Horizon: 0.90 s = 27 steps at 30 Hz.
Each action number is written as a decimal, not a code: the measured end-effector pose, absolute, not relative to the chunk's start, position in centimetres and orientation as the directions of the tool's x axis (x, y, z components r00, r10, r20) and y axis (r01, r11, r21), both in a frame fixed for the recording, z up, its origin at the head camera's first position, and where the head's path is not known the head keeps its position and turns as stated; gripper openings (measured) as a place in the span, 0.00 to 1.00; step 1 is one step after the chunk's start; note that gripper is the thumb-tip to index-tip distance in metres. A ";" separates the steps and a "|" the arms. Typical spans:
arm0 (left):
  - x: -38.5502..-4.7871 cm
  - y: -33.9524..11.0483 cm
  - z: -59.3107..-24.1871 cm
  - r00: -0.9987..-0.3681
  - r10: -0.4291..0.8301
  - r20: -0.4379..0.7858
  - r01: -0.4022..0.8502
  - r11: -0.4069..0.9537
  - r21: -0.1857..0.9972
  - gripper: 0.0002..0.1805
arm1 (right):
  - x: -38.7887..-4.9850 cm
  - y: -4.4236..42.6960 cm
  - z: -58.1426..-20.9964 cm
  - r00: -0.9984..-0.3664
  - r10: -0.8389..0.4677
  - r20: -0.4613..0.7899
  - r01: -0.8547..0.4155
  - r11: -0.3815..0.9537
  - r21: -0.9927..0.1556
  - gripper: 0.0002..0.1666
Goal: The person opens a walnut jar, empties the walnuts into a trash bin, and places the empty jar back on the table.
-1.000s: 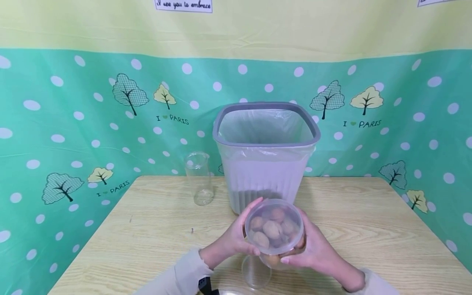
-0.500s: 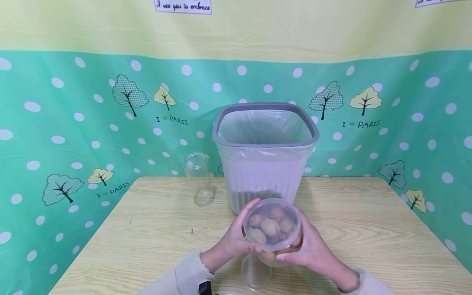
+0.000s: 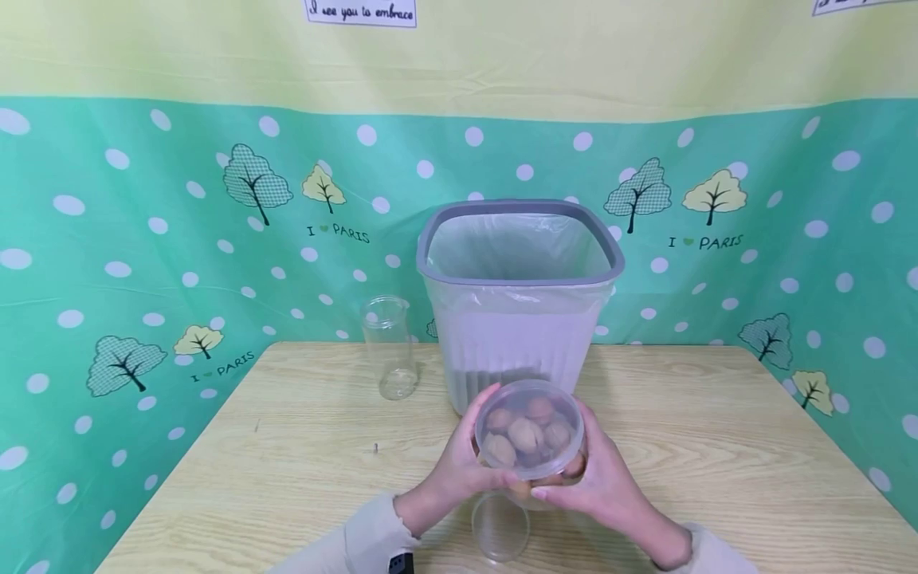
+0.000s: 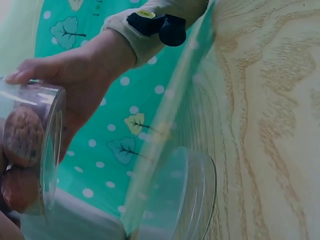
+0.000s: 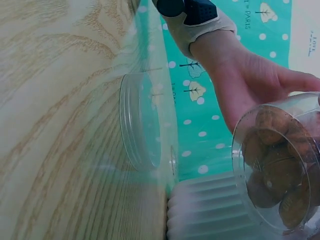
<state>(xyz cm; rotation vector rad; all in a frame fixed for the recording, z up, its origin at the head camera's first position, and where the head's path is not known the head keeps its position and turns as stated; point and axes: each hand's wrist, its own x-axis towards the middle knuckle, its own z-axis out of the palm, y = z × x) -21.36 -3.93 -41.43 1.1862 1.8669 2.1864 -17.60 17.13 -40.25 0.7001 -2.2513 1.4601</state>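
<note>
Both hands hold a clear round container of walnuts [image 3: 531,434] above the table, in front of a bin. My left hand [image 3: 462,470] grips its left side and my right hand [image 3: 606,478] its right side, thumbs toward me. A translucent lid covers the container's top. In the left wrist view, the left hand [image 4: 82,82] curls round the container [image 4: 22,145]; in the right wrist view, the right hand [image 5: 245,75] lies against the container's wall [image 5: 280,170]. Below it, a clear shallow round dish or lid [image 3: 500,528] rests on the table.
A pale bin [image 3: 519,335] with a grey rim and a plastic liner stands just beyond the hands. To its left is an upright clear glass jar [image 3: 390,351]. A tiny dark bit [image 3: 375,448] lies on the wooden table [image 3: 301,478]. A patterned green cloth hangs behind.
The container has risen slightly in the head view, held in both hands throughout. The view itself has shifted a little.
</note>
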 end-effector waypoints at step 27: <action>-20.2 -2.9 -41.0 -0.820 0.382 0.425 0.362 -0.229 0.904 0.59 | -17.3 16.5 -40.5 -0.856 -0.094 0.508 -0.494 0.437 -0.752 0.69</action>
